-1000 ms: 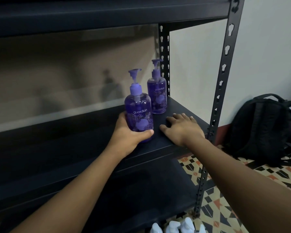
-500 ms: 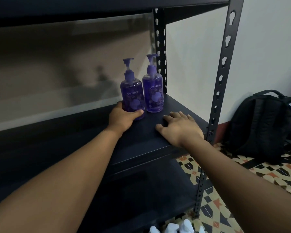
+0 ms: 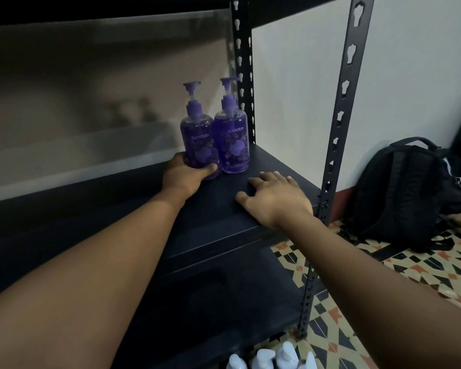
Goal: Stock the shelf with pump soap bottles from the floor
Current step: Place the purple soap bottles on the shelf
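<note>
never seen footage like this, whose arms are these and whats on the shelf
There is no machine: one camera worn on the person's head looks forward and down, so the bare arms are their own. The left hand grips the base of a purple clear plastic pump soap bottle standing on the dark metal shelf, beside a second matching purple bottle. The right hand rests flat on the shelf, holding nothing. White pump bottle tops show at the bottom edge; a black backpack sits on the tiled floor.
</note>
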`<action>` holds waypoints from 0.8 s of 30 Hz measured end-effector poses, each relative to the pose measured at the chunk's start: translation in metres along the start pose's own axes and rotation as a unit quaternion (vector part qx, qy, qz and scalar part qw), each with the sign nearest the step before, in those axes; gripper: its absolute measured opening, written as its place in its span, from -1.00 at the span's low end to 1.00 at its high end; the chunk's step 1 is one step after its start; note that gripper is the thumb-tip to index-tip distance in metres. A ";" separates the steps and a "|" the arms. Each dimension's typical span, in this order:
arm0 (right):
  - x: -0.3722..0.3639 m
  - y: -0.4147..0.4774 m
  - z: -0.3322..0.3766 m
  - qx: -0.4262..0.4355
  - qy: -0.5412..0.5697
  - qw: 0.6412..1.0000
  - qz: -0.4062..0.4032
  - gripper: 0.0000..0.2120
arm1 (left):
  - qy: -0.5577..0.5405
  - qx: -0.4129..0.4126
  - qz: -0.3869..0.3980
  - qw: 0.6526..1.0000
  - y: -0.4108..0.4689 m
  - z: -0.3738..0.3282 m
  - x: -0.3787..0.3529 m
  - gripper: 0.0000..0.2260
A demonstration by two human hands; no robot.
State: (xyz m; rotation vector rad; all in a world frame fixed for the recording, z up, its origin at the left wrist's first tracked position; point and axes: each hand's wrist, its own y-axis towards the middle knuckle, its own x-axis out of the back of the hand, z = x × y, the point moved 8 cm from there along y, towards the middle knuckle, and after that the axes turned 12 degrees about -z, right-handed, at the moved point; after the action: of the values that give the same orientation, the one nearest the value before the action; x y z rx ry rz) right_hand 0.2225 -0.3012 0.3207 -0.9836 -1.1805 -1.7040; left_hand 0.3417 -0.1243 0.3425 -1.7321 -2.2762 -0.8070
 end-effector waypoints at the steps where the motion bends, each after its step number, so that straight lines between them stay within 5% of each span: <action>1: 0.001 0.001 -0.001 0.000 0.003 1.000 -0.007 -0.37 | 0.007 -0.002 -0.004 1.000 -0.002 -0.002 0.001 -0.41; 6: 0.013 0.001 -0.007 0.003 0.007 0.999 -0.036 -0.43 | 0.110 -0.061 0.030 0.992 -0.030 -0.004 0.010 -0.41; 11: 0.016 -0.034 0.002 0.008 0.017 0.998 -0.064 -0.45 | 0.321 -0.157 0.131 0.925 -0.098 0.009 0.050 -0.42; 16: 0.016 -0.104 0.022 -0.005 0.079 0.995 -0.054 -0.34 | 0.348 -0.201 0.132 0.906 -0.172 0.028 0.120 -0.37; 24: -0.010 -0.247 0.072 -0.015 0.220 0.975 0.005 -0.46 | 0.240 -0.127 0.100 0.957 -0.290 0.073 0.216 -0.48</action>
State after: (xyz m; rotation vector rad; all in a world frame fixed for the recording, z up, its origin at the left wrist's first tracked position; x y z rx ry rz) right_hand 0.0081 -0.1754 0.2520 -0.5813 -0.8573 -1.8157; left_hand 0.0181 0.0422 0.2861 -1.6013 -1.7097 -1.3481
